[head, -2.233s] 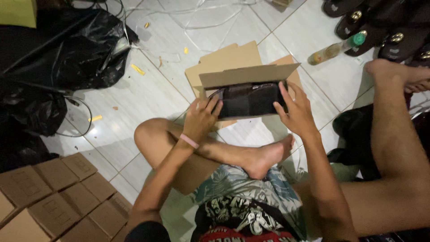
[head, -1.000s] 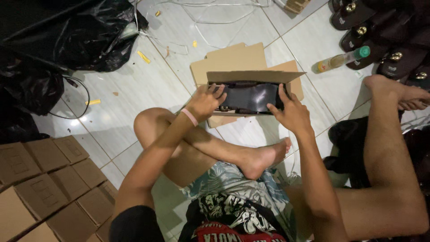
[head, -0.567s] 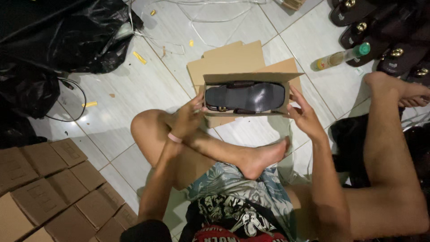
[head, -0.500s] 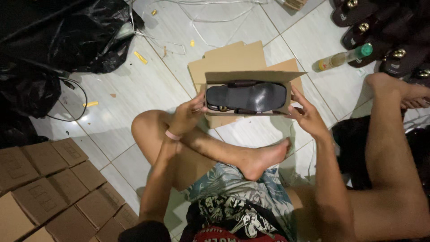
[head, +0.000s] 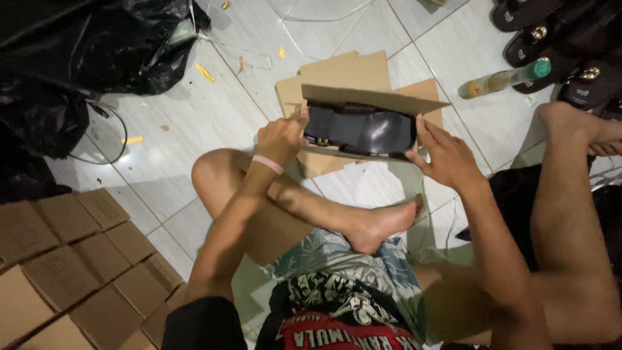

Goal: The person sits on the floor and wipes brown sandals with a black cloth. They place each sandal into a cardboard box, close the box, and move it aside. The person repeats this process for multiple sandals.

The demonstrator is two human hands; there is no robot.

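A brown cardboard box (head: 372,98) stands on the tiled floor in front of me, its lid flap raised. Black sandals (head: 360,129) lie inside it. My left hand (head: 282,137) holds the box's left end, fingers at its edge. At the box's right end, my right hand (head: 444,153) touches the side with fingers spread. I sit on the floor, one leg folded so its foot (head: 379,223) lies below the box.
Flat cardboard sheets (head: 337,74) lie under the box. Several closed brown boxes (head: 78,259) are stacked at lower left. Black plastic bags (head: 84,52) fill the upper left. A bottle with a green cap (head: 505,79) and dark sandals (head: 557,32) lie at upper right.
The box was tipped open to show the sandals, then its lid flap came down partly over them. Both hands stayed at its ends.
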